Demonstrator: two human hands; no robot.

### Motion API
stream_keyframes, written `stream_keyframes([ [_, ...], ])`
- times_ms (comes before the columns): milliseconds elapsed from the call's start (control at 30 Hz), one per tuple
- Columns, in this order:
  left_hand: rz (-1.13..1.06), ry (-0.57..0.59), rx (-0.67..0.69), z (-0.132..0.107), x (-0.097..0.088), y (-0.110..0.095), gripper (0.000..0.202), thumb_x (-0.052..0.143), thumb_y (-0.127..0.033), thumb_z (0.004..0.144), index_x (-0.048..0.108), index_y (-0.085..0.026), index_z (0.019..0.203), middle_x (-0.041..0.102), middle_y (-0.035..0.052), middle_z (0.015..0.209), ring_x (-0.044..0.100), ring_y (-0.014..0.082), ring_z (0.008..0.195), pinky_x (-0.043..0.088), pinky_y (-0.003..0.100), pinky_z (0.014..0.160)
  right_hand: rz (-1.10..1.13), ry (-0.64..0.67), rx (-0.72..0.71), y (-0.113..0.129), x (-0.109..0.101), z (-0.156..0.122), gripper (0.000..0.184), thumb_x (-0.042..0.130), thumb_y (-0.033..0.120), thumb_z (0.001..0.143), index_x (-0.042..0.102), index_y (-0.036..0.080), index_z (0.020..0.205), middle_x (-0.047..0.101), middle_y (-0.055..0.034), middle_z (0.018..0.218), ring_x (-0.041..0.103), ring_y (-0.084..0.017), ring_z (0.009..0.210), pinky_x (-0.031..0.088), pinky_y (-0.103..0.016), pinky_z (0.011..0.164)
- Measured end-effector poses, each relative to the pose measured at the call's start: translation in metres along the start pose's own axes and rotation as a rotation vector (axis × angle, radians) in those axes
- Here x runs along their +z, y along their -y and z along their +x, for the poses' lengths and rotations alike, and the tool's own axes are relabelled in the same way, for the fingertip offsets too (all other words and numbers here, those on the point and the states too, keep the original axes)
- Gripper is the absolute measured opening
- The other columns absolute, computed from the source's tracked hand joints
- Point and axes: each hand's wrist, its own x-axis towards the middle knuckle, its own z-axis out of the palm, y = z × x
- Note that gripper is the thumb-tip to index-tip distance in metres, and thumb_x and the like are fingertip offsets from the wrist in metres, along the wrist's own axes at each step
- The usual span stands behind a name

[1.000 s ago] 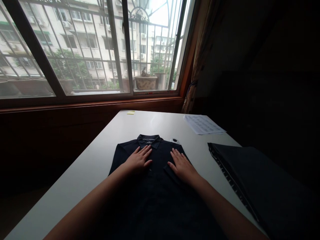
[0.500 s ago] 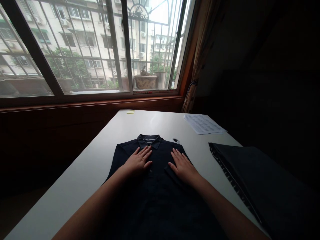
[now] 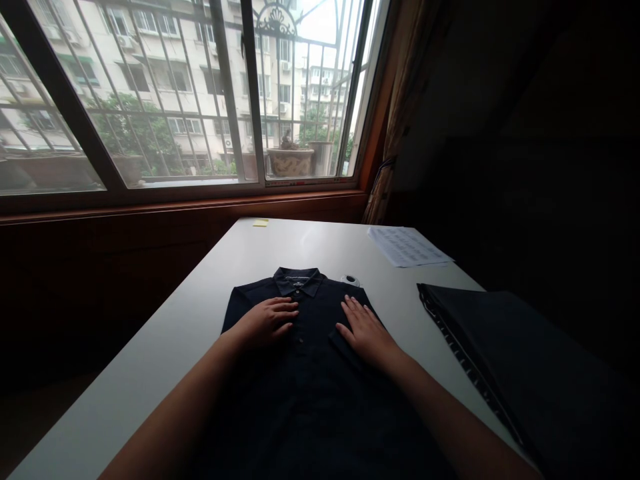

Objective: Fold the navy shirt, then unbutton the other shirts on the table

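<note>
A dark navy collared shirt (image 3: 310, 400) lies front up on the white table (image 3: 150, 373), its collar pointing away from me. My left hand (image 3: 267, 320) rests flat on the upper chest, just below the collar, fingers stretched toward the button line. On the other side, my right hand (image 3: 367, 333) lies flat near the shoulder, fingers spread, touching a folded sleeve (image 3: 345, 350). Neither hand grips the cloth. The lower part of the shirt fades into shadow between my forearms.
A small white round object (image 3: 350, 281) sits behind the shirt's right shoulder. Printed sheets (image 3: 407, 247) lie at the far right, a yellow sticky note (image 3: 261, 223) at the far left edge. Dark folded fabric (image 3: 510, 347) covers the table's right side. A barred window stands behind.
My left hand has slid a little left and turned its fingers to the right, uncovering a button under the collar. My right hand has stayed in place.
</note>
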Motion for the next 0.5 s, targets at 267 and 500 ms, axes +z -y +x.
stream_keyframes([
  [267,0.038,-0.067,-0.030,0.0044,0.0027,-0.0071,0.039,0.054,-0.024,0.095,0.062,-0.026,0.133,0.065,0.0037,0.135,0.055,0.0217,0.129,0.047,0.040,0.112,-0.014,0.009,0.003,0.0014,-0.0025,-0.0004,0.074,0.026,0.059,0.101,0.032,0.011,0.156,0.021,-0.0109,0.165,0.018,-0.025,0.153,0.017,-0.044,0.125],
  [500,0.116,-0.069,-0.021,0.0041,0.0067,-0.0043,0.037,0.050,-0.024,0.097,0.062,-0.026,0.132,0.064,0.0053,0.135,0.055,0.0238,0.127,0.048,0.042,0.108,-0.010,0.000,0.004,0.0012,-0.0015,-0.0010,0.073,0.026,0.059,0.101,0.032,0.011,0.156,0.021,-0.0109,0.165,0.018,-0.024,0.153,0.016,-0.044,0.125],
])
